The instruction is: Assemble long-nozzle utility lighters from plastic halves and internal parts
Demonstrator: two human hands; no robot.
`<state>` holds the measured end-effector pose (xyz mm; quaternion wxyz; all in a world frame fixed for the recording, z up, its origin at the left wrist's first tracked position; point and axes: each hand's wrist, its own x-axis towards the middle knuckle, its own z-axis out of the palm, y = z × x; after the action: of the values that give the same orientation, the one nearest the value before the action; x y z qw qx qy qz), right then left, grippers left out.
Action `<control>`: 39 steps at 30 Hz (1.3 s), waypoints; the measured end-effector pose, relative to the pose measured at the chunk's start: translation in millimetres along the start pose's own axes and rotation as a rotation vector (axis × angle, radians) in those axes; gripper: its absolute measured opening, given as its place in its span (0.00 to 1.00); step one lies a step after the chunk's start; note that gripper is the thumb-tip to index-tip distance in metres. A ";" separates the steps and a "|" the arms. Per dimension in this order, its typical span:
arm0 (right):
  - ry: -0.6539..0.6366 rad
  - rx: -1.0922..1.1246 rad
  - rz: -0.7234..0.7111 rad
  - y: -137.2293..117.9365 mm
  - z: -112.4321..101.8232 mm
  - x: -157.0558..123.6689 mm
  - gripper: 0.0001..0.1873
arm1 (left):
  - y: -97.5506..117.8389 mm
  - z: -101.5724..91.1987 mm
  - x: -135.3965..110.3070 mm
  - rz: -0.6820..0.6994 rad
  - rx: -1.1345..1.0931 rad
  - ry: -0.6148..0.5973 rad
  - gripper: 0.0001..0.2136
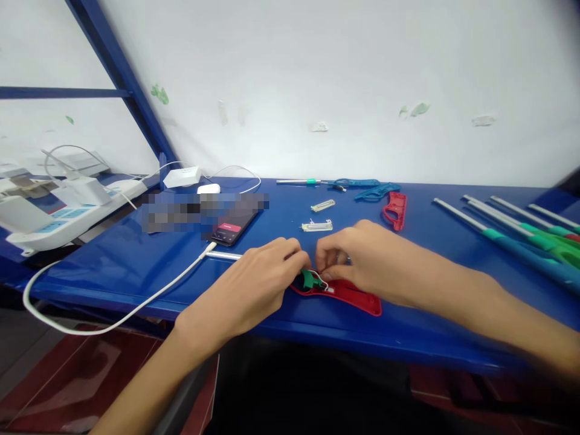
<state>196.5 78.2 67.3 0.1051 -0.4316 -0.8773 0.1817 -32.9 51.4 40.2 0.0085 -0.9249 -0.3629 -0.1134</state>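
Note:
On the blue table's front part lies an open red handle shell (362, 301) of a long-tube lighter. A green trigger-like piece (309, 280) and a thin white wire (322, 281) sit in it. My left hand (265, 275) is closed on the left end of this lighter, its fingertips by the green piece. From behind that hand a metal tube (224, 255) sticks out to the left. My right hand (357, 254) is closed in a pinch just above the shell, by the wire; what its fingers hold is hidden.
Behind my hands lie two clear plastic pieces (317, 226), a red shell half (397, 210) and blue lighter parts (376, 190). Several finished-looking lighters (512, 241) lie at right. At left are a phone (238, 223), a white cable (136, 314) and a power strip (58, 226).

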 end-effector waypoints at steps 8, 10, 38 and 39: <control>0.031 -0.021 -0.014 3.5 1.6 -2.8 0.10 | -1.0 0.5 -0.1 0.001 -0.005 0.002 0.19; 0.010 -0.008 0.000 4.2 -0.3 -1.2 0.08 | -1.4 1.0 -0.4 0.003 -0.007 0.000 0.19; -0.053 -0.179 -0.060 -5.7 -7.3 1.1 0.08 | 0.0 -1.0 -2.7 -0.008 0.027 -0.010 0.19; -0.079 -0.116 -0.061 -2.7 -8.7 1.0 0.09 | 0.0 -1.0 -2.7 -0.007 0.025 -0.011 0.19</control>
<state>196.9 79.4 76.3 0.0509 -0.4028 -0.9024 0.1442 -35.1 49.5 40.6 0.0176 -0.9240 -0.3677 -0.1039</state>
